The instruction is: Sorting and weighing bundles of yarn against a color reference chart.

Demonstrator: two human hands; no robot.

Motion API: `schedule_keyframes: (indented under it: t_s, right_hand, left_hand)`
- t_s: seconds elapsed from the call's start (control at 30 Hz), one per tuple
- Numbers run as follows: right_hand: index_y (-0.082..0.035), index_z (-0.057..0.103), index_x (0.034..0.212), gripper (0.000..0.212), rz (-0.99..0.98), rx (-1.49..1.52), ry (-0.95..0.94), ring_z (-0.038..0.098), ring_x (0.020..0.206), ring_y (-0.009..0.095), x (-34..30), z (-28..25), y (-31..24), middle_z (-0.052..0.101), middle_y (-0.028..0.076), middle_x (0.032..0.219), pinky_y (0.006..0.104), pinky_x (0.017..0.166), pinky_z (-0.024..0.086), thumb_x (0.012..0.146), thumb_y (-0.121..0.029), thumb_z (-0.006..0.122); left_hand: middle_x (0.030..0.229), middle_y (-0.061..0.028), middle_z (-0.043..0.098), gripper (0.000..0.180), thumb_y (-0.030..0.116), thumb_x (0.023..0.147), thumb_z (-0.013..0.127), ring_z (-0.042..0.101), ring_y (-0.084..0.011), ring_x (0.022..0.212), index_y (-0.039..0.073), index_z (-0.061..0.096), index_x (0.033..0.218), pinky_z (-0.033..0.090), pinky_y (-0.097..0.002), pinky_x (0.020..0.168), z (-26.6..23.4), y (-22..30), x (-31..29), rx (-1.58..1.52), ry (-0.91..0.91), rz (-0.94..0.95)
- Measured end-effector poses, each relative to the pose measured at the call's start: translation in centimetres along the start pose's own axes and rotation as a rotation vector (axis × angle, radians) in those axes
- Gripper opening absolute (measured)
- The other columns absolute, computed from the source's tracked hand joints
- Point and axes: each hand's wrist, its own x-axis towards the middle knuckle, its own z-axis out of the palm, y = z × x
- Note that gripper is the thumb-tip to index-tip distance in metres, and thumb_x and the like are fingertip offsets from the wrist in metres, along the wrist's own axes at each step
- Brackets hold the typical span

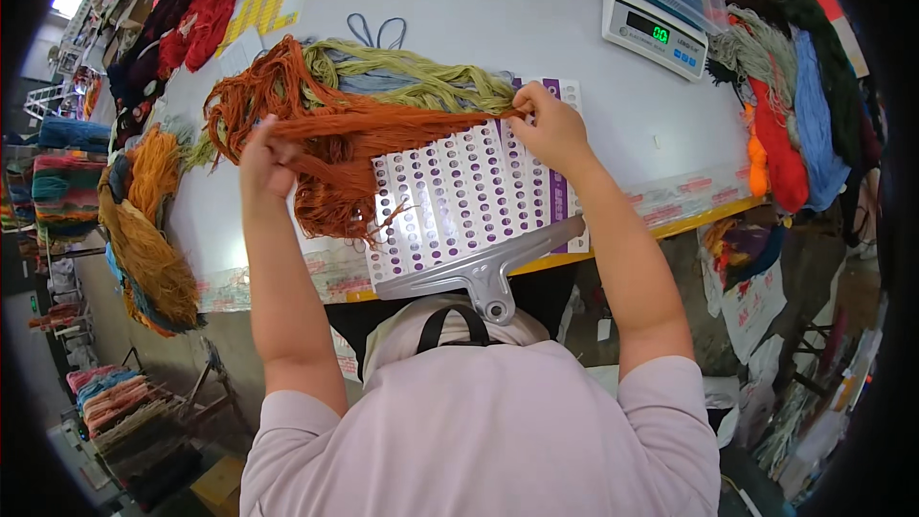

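A skein of rust-orange thread (421, 122) stretches nearly straight between my two hands. My right hand (552, 130) pinches its right end between thumb and fingertips. At the left, my left hand (269, 155) has its fingers curled at the other end of the stretched strands; part of its grip is hidden. More orange thread lies in a loose heap around and below that hand. Olive-green thread (421, 72) and some grey-blue thread (373, 83) lie just behind. Under the orange strands is a white board (450, 196) with rows of round holes and purple marks.
A large grey clip (483, 273) grips the board's near edge. A scale (656, 33) with a lit display stands at the back right. Coloured skeins (780, 139) hang over the table's right side, with red (206, 24) and ochre ones (144, 220) at the left.
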Motion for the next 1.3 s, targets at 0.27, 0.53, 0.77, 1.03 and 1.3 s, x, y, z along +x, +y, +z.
schedule_keyframes:
  t_s: [0.27, 0.53, 0.77, 1.03, 1.3]
  right_hand:
    - [-0.013, 0.056, 0.106, 0.032, -0.059, -0.11, 0.052, 0.064, 0.077, 0.024, -0.3, 0.6, -1.2, 0.066, -0.001, 0.085, 0.0358, 0.068, 0.049, 0.075, -0.018, 0.06]
    - [-0.004, 0.063, 0.092, 0.012, -0.063, 0.521, 0.153, 0.054, 0.06, 0.007, -2.5, 2.6, -6.7, 0.059, 0.0, 0.069, 0.0221, 0.054, 0.043, 0.08, -0.008, 0.063]
    - [0.001, 0.064, 0.089, 0.015, -0.256, 0.563, -0.141, 0.056, 0.074, 0.009, -6.5, 2.3, -17.8, 0.059, 0.002, 0.084, 0.0234, 0.063, 0.044, 0.078, -0.009, 0.067]
    - [0.003, 0.067, 0.087, 0.011, -0.122, 0.867, -0.157, 0.049, 0.062, 0.004, -7.4, 2.7, -18.0, 0.061, 0.0, 0.073, 0.0191, 0.056, 0.039, 0.085, -0.007, 0.062]
    - [0.002, 0.066, 0.085, 0.011, -0.11, 0.857, -0.184, 0.048, 0.063, 0.003, -8.1, 2.6, -18.9, 0.058, -0.003, 0.067, 0.0192, 0.056, 0.037, 0.086, -0.007, 0.061]
  left_hand:
    - [0.069, 0.0004, 0.05, 0.008, 0.012, 0.091, 0.053, 0.041, -0.0083, 0.05, 0.004, 0.052, 0.09, 0.034, -0.0241, 0.045, 3.3, 8.1, 0.8, 0.346, 0.093, 0.685]
    - [0.131, -0.0151, 0.049, 0.044, 0.023, 0.088, 0.044, 0.047, -0.0286, 0.12, -0.003, 0.049, 0.123, 0.042, -0.0427, 0.091, 7.8, 2.7, -10.3, -0.084, -0.748, -0.295]
    - [0.135, -0.0129, 0.045, 0.065, 0.028, 0.082, 0.038, 0.047, -0.0253, 0.12, 0.001, 0.033, 0.141, 0.04, -0.0427, 0.097, 9.4, 2.1, -15.6, -0.01, -0.963, -0.444]
    - [0.121, -0.0128, 0.053, 0.061, 0.027, 0.084, 0.04, 0.052, -0.0194, 0.105, -0.004, 0.038, 0.136, 0.044, -0.0375, 0.089, 8.4, 3.4, -16.5, -0.054, -0.9, -0.293]
    - [0.096, -0.0041, 0.061, 0.044, 0.005, 0.085, 0.057, 0.057, -0.0105, 0.088, -0.003, 0.05, 0.128, 0.046, -0.027, 0.081, 7.9, 3.5, -17.5, 0.261, -0.847, 0.147]
